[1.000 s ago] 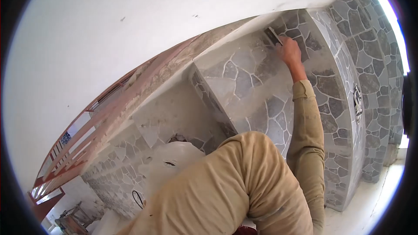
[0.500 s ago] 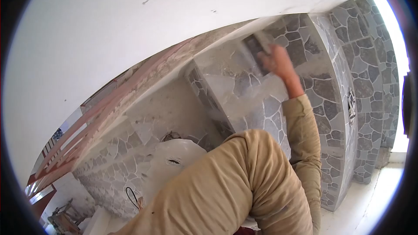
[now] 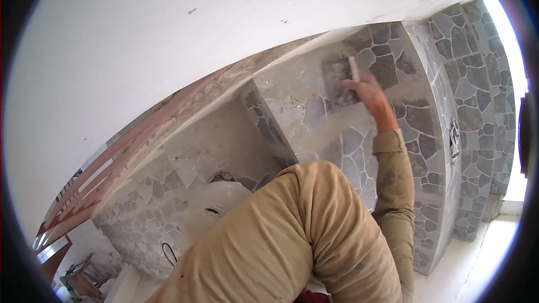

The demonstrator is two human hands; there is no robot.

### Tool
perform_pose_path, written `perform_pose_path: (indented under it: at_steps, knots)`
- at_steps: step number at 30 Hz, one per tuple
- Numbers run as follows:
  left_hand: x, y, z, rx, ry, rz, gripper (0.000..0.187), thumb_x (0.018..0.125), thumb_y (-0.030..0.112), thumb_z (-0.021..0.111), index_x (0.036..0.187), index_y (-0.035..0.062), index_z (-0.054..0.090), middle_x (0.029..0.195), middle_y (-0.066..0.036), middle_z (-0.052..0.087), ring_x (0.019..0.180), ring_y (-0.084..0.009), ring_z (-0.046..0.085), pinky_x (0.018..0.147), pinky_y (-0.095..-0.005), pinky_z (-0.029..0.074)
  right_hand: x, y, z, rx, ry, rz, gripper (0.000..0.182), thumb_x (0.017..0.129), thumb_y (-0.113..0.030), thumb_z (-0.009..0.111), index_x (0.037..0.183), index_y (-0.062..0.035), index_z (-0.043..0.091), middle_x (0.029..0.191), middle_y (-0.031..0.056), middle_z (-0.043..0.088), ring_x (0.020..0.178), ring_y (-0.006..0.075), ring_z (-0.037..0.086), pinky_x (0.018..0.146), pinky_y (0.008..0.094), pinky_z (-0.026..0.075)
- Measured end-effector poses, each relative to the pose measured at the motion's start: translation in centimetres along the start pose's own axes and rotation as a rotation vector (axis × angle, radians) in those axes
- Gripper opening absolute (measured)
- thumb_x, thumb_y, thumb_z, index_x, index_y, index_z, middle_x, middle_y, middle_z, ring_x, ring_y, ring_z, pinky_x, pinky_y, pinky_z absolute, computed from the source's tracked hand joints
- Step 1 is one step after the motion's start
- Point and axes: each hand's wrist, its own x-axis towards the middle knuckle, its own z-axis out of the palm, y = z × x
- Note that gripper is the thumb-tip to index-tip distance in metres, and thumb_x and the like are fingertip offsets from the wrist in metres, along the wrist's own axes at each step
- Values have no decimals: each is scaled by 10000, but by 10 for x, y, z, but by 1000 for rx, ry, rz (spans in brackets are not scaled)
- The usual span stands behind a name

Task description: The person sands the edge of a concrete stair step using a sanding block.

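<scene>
My right hand is wrapped round the light handle of a rectangular trowel. The trowel's dark, smeared plate lies against or just over the stone-patterned surface; a gap cannot be made out. Around it, a grey-beige film covers parts of the stones and their pale joints. My tan sleeve reaches up from the lower right. My left hand does not show in the view.
My bent tan-trousered leg fills the lower middle. A white wall spans the top left. Wires stick out of a hole at the right. Red railings and a wooden object are at the left.
My right hand has moved slightly down and to the right with the trowel, whose plate now appears broader and more face-on. My knee has shifted a little to the left.
</scene>
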Motion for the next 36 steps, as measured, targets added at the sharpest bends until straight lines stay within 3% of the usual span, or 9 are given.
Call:
perform_pose_path:
  at_steps: [2,5,7,10,17,23,29,31,36]
  knots:
    - [-1,0,1,-12,4,-3,368,994,346,455,1033,70,695,1022,-172,680,904,-352,640,820,-479,500,5,18,-37,55,24,-114,233,829,-187,686,964,3,674,775,36,623,693,100,526,641,285,448]
    - [3,-1,4,-26,10,21,365,994,345,455,1034,72,694,1023,-171,680,904,-350,641,820,-479,501,-1,17,-66,-542,253,-152,278,816,-184,670,1031,-9,670,822,131,675,753,214,638,707,364,493]
    - [7,0,8,-41,18,43,363,993,344,455,1035,73,694,1023,-170,680,904,-350,641,819,-479,501,4,36,-49,-936,396,-153,293,804,-183,649,1062,-46,675,893,236,680,870,388,671,783,468,501]
    - [9,1,12,-39,29,52,360,993,343,456,1036,75,693,1023,-169,680,903,-348,641,819,-479,501,6,12,-45,-834,227,-167,285,796,-195,644,1044,-65,694,942,269,661,954,452,618,836,511,489]
    - [9,6,18,-29,13,18,354,992,340,457,1039,80,692,1024,-165,680,902,-345,641,818,-479,502,20,20,6,-1032,385,-156,211,781,-150,596,945,-53,687,873,218,680,864,414,655,774,506,515]
    - [9,14,22,-28,17,21,348,992,338,457,1042,84,690,1025,-163,680,901,-342,642,817,-480,503,-39,-40,130,-804,255,-802,98,756,-81,549,770,-43,638,826,179,664,721,346,657,627,440,537]
    - [8,21,22,25,-5,-1,343,991,335,458,1045,88,689,1025,-160,679,900,-339,642,816,-480,503,-62,-93,115,-994,189,-675,248,758,-89,568,965,-66,703,900,167,692,818,341,682,708,429,557]
    - [4,27,19,41,-13,-11,341,991,334,458,1046,89,689,1026,-159,679,900,-338,642,816,-480,504,-33,-97,75,-1027,237,-273,227,775,-105,575,962,-72,699,919,160,697,820,344,683,716,445,554]
    - [2,34,16,74,-7,-1,337,990,332,459,1048,92,688,1026,-156,679,899,-336,643,815,-480,504,49,-9,-3,-1037,411,-169,183,799,-147,588,944,-91,684,946,214,681,906,392,657,758,475,535]
